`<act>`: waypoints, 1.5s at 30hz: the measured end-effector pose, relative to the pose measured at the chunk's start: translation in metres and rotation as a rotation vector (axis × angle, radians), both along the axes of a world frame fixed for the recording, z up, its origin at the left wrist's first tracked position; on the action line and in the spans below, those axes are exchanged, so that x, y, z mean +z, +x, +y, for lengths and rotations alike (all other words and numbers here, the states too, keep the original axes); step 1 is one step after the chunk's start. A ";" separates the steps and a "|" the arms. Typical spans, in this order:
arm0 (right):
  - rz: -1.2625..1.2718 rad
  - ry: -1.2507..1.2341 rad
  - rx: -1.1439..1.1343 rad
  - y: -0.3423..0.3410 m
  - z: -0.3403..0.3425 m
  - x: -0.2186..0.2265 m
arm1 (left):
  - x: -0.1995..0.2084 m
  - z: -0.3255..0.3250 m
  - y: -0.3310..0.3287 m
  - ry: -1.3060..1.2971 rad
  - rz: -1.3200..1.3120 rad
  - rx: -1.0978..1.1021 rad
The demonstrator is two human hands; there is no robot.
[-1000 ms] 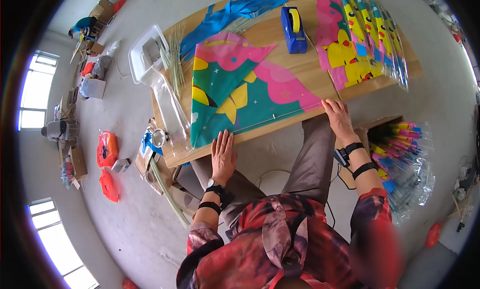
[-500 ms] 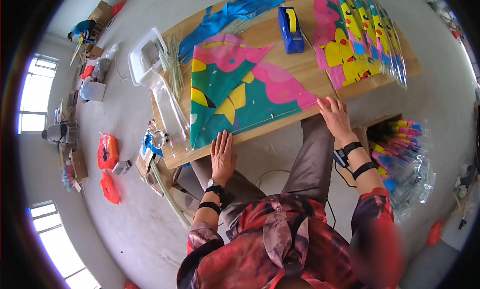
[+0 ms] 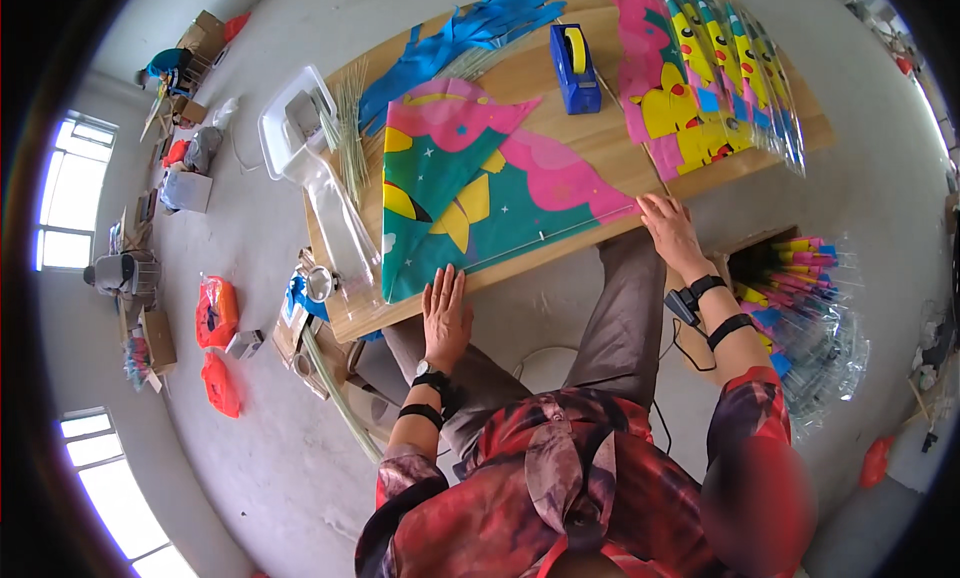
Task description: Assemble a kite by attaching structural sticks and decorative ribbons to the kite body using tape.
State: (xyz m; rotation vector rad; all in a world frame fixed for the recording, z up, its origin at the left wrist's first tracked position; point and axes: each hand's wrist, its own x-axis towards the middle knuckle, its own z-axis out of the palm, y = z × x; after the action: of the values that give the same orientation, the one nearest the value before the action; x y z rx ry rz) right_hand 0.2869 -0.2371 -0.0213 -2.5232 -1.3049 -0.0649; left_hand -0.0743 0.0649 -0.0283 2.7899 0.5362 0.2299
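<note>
A thin printed sheet (image 3: 545, 183) in green, pink and yellow lies folded on the wooden table in front of me. A slender pale rod (image 3: 530, 243) with a small white piece on it runs along the sheet's near edge. My left hand (image 3: 446, 318) rests flat at the near edge, its fingers stretched out over the sheet's lower left part and holding nothing. At the sheet's pointed right end, my right hand (image 3: 675, 238) has its fingertips closed on the corner; the thumb's exact grip is partly hidden.
Blue strips (image 3: 455, 33), a blue tape dispenser (image 3: 576, 73) and a clear plastic tray (image 3: 290, 118) lie on the table (image 3: 630, 98). Thin sticks (image 3: 352, 128) are beside the tray. Wrapped printed pieces (image 3: 725, 48) cover the far right; a box of more (image 3: 795, 298) stands below, right.
Both hands stay in nearly the same places on the sheet. The view has shifted slightly, and the right hand sits a touch lower along with the corner.
</note>
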 end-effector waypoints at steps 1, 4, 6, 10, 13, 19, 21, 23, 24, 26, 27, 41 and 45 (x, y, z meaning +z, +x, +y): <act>0.000 0.000 0.002 -0.001 0.002 0.002 | 0.000 0.000 0.000 0.000 0.000 0.002; -0.148 -0.035 0.047 -0.003 0.003 0.006 | 0.001 -0.001 0.001 -0.016 -0.001 0.001; -0.262 -0.148 0.099 0.004 0.007 0.008 | 0.003 -0.001 0.004 0.005 0.000 -0.003; -0.169 -0.143 0.159 0.012 0.006 0.008 | -0.001 0.000 0.002 -0.010 -0.003 0.017; -0.169 -0.056 0.227 0.005 -0.002 0.007 | -0.001 -0.001 0.001 0.006 0.021 0.014; -0.106 -0.011 0.243 0.004 -0.002 0.010 | 0.001 0.000 0.001 -0.008 0.015 0.009; -0.109 0.008 0.229 0.004 -0.002 0.010 | 0.002 0.000 0.002 -0.015 0.016 -0.005; -0.091 0.013 0.228 0.007 -0.003 0.009 | 0.003 -0.001 0.002 -0.025 0.019 -0.001; -0.077 0.018 0.226 0.009 -0.005 0.007 | 0.003 0.000 0.002 -0.032 0.019 0.002; -0.062 0.026 0.220 0.013 -0.009 0.005 | 0.003 0.001 0.002 -0.036 0.017 0.000; -0.047 0.031 0.211 0.015 -0.012 0.004 | 0.003 0.001 0.002 -0.042 0.017 -0.005; -0.137 -0.088 0.160 0.010 0.000 0.008 | -0.002 0.001 0.001 -0.005 0.023 0.005; -0.112 -0.064 0.149 0.010 0.002 0.010 | -0.001 0.001 0.002 -0.008 0.000 0.003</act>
State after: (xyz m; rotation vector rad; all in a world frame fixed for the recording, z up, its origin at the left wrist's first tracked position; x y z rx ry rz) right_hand 0.2971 -0.2349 -0.0113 -2.4977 -1.5591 -0.1361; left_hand -0.0725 0.0658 -0.0290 2.7814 0.5403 0.2273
